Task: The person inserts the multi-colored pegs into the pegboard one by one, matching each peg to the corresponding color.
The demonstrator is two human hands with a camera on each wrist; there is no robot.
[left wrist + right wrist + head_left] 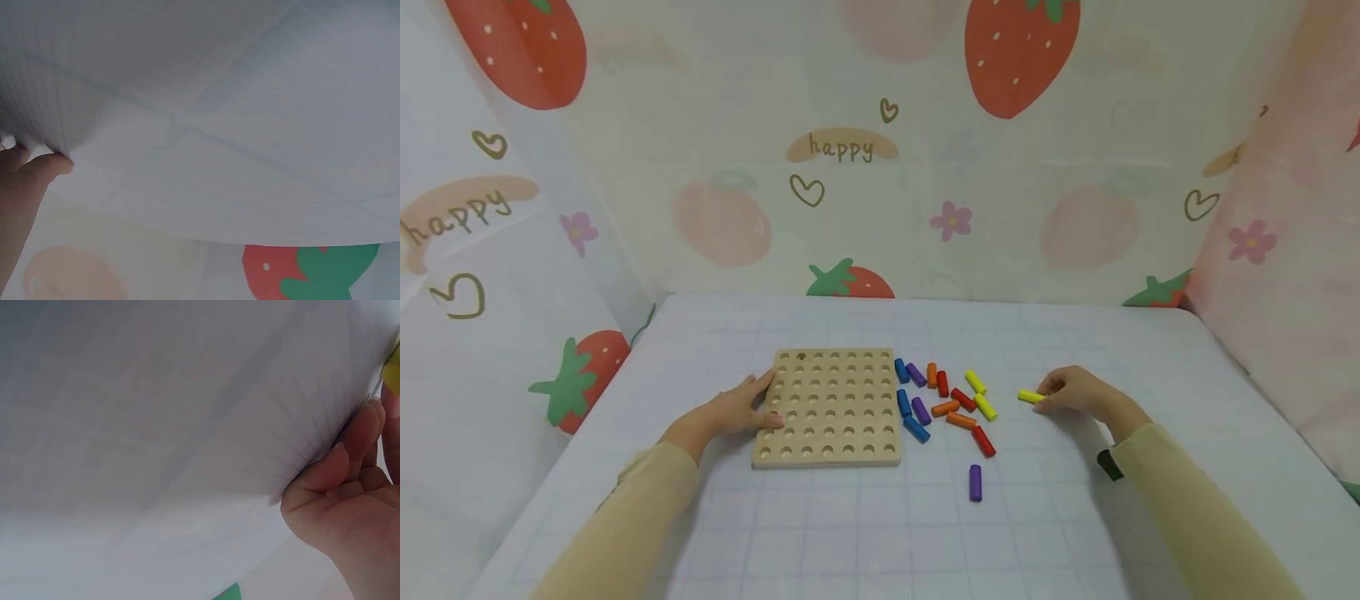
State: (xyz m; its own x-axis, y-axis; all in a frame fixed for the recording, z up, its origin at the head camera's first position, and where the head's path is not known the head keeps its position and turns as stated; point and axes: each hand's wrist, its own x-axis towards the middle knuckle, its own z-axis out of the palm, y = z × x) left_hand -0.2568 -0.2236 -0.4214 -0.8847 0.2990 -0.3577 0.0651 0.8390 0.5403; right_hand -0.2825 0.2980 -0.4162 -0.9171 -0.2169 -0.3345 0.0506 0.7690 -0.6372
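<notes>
Apparently right hand (1077, 390) pinches yellow peg (1030, 396) | left hand (739, 409) touches board (838, 408)

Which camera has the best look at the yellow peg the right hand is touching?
The head view: most of the yellow peg shows there, with the right hand at one end. The right wrist view catches only part of it, cut off by the picture's edge. The left wrist view doesn't show it.

Pegs (945, 408) right of board (827, 406), gap beyond
</notes>
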